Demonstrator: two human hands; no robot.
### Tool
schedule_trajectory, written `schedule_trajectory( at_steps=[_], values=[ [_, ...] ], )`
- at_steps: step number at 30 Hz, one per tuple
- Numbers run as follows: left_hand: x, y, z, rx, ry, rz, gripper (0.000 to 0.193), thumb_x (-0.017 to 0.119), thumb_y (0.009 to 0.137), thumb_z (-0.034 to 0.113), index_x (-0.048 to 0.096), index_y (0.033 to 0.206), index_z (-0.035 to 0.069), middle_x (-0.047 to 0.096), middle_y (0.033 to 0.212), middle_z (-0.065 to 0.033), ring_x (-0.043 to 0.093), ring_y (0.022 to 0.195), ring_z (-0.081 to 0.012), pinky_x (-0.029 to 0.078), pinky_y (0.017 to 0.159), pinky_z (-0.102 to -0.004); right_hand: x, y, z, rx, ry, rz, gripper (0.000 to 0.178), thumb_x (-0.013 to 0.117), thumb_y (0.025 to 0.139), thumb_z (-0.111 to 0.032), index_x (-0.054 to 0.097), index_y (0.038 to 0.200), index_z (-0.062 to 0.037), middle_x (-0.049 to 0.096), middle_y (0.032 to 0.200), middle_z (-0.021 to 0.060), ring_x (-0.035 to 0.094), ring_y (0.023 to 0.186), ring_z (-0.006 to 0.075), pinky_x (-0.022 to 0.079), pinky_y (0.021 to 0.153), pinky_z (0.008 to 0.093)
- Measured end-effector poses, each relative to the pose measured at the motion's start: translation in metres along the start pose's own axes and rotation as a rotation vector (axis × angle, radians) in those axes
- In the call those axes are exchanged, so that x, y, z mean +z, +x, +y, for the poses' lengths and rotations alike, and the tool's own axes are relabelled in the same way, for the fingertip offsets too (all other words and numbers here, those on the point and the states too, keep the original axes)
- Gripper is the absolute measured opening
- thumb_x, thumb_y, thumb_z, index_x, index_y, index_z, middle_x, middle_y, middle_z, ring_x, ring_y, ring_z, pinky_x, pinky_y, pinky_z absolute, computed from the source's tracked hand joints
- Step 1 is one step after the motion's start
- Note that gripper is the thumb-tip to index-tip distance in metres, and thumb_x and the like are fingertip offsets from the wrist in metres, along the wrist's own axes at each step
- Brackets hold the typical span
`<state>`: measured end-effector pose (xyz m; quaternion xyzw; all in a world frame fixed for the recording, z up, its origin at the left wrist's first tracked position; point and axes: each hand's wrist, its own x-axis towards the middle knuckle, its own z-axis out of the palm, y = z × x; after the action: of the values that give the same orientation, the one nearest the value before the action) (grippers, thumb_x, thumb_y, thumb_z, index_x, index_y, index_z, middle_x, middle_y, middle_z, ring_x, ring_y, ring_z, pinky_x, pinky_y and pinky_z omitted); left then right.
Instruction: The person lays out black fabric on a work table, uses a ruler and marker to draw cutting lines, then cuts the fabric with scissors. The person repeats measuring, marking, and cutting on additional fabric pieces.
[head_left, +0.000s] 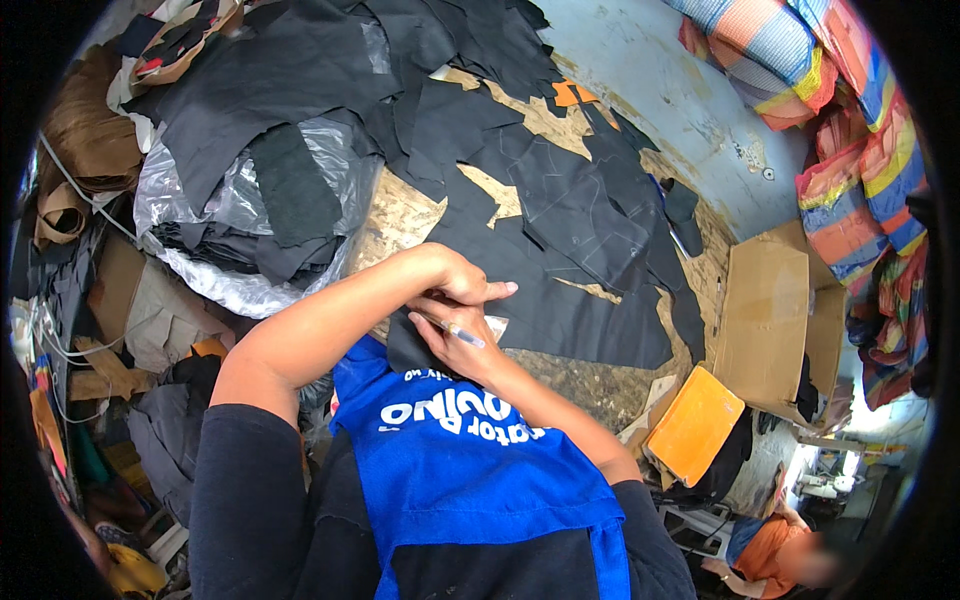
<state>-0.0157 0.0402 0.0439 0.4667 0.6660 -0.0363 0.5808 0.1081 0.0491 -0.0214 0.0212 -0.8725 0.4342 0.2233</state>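
Note:
My right hand [462, 348] is closed round a pen [466, 336] with a clear barrel, close in front of my body. Just beyond it, my left hand [455, 280] rests over the dark leather with its index finger stretched out to the right. Its other fingers are mostly hidden. A small white piece [497, 327] shows beside my right hand. Under and beyond both hands spreads a sheet of black leather [590, 325]. Farther off lies a dark piece with pale drawn lines [585, 215]. A black flap [408, 345] hangs at the near edge by my apron.
A plastic-wrapped stack of black leather [250, 250] stands at the left. On the right are an open cardboard box [765, 310] and an orange pad [694, 426]. Striped sacks [860, 180] hang at the far right. A person in orange [775, 555] sits at lower right.

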Motion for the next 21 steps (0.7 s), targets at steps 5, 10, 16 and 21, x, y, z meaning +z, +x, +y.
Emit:
schedule_trajectory(
  at_steps=[5,10,16,21],
  values=[
    [0.002,0.008,-0.007,0.077,-0.029,-0.019,0.095,0.016,0.083,0.078,0.058,0.122,0.003,0.051,0.128,-0.0238,0.051,0.116,-0.0339,0.039,0.099,-0.0404,0.004,0.002,-0.002,0.007,-0.079,0.009,0.016,0.066,0.076,-0.01,0.069,0.09,-0.0049,0.068,0.087,0.0137,0.066,0.081,0.0309,0.052,0.076,0.0405],
    [0.003,0.014,-0.007,-0.059,-0.09,-0.051,0.095,0.017,0.085,0.076,0.061,0.111,-0.004,0.061,0.102,-0.0206,0.058,0.085,-0.03,0.046,0.077,-0.0424,-0.01,-0.006,-0.011,0.182,-0.046,-0.059,0.017,0.065,0.076,-0.01,0.068,0.091,-0.0031,0.067,0.088,0.0153,0.065,0.081,0.0324,0.051,0.078,0.0413],
    [0.005,0.012,-0.007,-0.022,-0.021,-0.004,0.092,0.018,0.086,0.075,0.064,0.104,-0.002,0.062,0.089,-0.0188,0.059,0.074,-0.0297,0.048,0.069,-0.0463,-0.011,-0.003,-0.012,0.087,-0.04,-0.046,0.015,0.064,0.078,-0.01,0.067,0.091,-0.0026,0.067,0.085,0.0163,0.065,0.08,0.0326,0.052,0.075,0.0394],
    [0.005,-0.001,0.0,-0.059,-0.012,-0.007,0.086,0.014,0.086,0.075,0.066,0.113,0.011,0.062,0.105,-0.0192,0.059,0.087,-0.0306,0.048,0.076,-0.0452,-0.038,-0.027,-0.02,0.123,-0.199,-0.109,0.011,0.065,0.078,-0.009,0.067,0.087,-0.0033,0.066,0.078,0.014,0.064,0.072,0.0294,0.052,0.066,0.0367]
  ],
)
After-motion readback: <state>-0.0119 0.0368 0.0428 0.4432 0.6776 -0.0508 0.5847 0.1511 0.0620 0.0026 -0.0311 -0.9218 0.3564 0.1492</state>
